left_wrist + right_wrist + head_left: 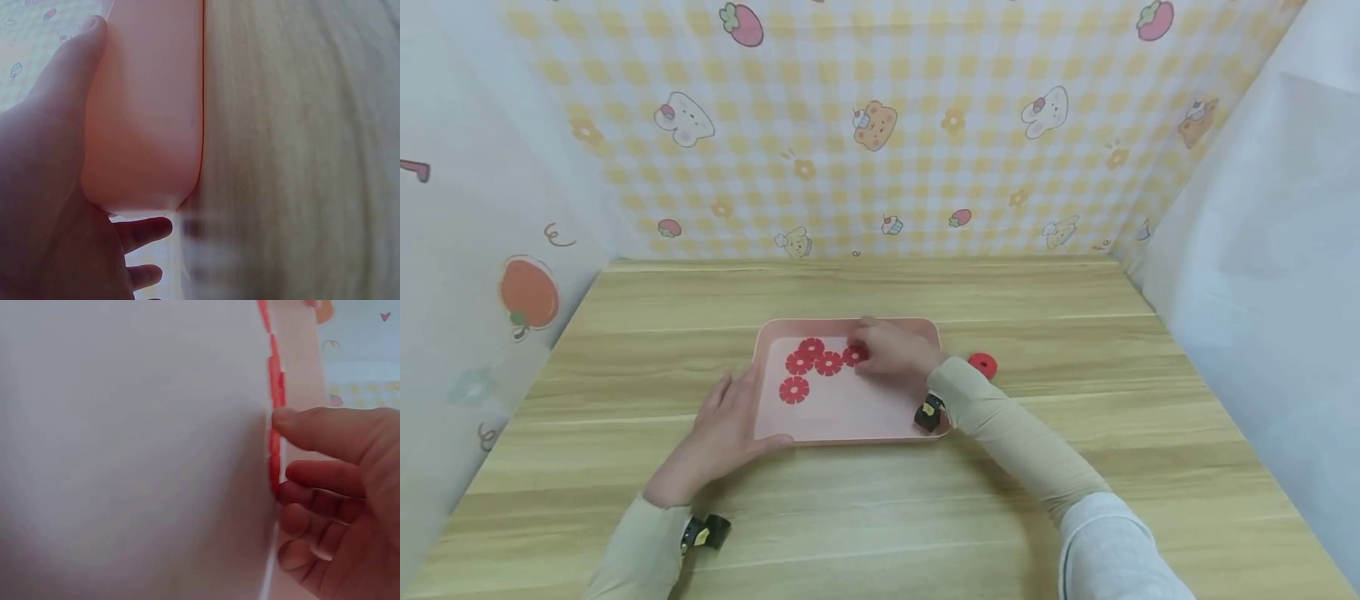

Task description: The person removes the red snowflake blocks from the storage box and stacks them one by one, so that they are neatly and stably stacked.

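Note:
A shallow pink tray lies on the wooden table. Inside it, toward the back left, are several red notched interlocking discs. My right hand reaches into the tray, its thumb and curled fingers pinching a red interlocking disc at the right end of the group. In the right wrist view the thumb presses the edge of a disc, with the fingertips close below. My left hand rests against the tray's front left corner, thumb along the front and extended fingers by the left side; the left wrist view shows the tray wall beside it.
A thick red ring-shaped piece lies on the table just right of the tray, partly behind the right sleeve. A patterned yellow-checked cloth hangs behind the table, with pale sheets at both sides.

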A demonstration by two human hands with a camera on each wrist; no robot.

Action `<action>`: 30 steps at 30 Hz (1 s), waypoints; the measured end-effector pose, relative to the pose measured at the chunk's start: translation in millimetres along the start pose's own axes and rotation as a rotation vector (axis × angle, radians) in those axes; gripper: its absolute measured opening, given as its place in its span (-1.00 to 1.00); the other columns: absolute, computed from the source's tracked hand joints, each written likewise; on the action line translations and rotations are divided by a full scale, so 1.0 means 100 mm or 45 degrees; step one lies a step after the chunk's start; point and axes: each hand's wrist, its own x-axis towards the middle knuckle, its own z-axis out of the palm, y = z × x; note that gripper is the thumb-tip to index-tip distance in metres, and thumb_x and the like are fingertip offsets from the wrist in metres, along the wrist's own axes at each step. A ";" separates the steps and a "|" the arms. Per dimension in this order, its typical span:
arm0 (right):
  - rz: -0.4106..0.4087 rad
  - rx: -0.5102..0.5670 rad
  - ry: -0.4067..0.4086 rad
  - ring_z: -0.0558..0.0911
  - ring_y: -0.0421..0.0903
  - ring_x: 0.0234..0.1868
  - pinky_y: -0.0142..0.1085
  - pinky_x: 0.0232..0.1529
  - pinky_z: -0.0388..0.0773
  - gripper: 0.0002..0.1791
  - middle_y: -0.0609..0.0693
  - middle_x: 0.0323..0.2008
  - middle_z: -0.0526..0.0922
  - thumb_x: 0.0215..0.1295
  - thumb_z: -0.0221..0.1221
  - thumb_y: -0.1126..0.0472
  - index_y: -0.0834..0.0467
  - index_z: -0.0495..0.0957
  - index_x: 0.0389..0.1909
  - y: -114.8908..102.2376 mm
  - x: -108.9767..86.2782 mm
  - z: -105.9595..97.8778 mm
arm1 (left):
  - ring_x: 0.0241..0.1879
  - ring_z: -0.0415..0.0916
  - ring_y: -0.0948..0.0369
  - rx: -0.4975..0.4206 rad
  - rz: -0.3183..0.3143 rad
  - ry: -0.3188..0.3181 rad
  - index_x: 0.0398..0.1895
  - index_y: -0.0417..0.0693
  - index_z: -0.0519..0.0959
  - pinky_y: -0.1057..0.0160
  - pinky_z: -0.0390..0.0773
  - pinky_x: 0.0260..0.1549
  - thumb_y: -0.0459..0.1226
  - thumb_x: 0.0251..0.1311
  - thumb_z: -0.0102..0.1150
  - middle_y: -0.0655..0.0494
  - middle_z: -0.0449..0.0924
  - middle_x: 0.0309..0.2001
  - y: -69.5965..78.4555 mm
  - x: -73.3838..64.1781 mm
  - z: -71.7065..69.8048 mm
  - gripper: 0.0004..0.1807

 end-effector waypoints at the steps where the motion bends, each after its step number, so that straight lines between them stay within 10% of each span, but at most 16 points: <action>1: -0.004 -0.010 0.002 0.47 -0.18 -0.18 -0.44 -0.11 0.52 -0.61 -0.11 -0.14 0.45 0.16 0.33 0.08 0.07 0.56 0.00 0.00 0.00 0.02 | 0.37 0.03 -0.23 -0.001 0.003 0.001 0.49 -0.25 -0.18 -0.29 -0.17 0.36 0.24 -0.16 0.38 -0.29 0.08 0.42 0.00 -0.01 0.00 0.34; 30: 0.053 0.086 0.032 0.50 -0.15 -0.25 -0.40 -0.22 0.52 -0.66 -0.13 -0.28 0.51 0.09 0.34 0.03 0.00 0.51 -0.14 0.01 -0.14 -0.09 | 0.35 0.09 -0.22 -0.007 -0.001 -0.016 0.49 -0.28 -0.18 -0.26 -0.18 0.37 0.26 -0.14 0.35 -0.29 0.08 0.42 0.04 -0.01 -0.02 0.33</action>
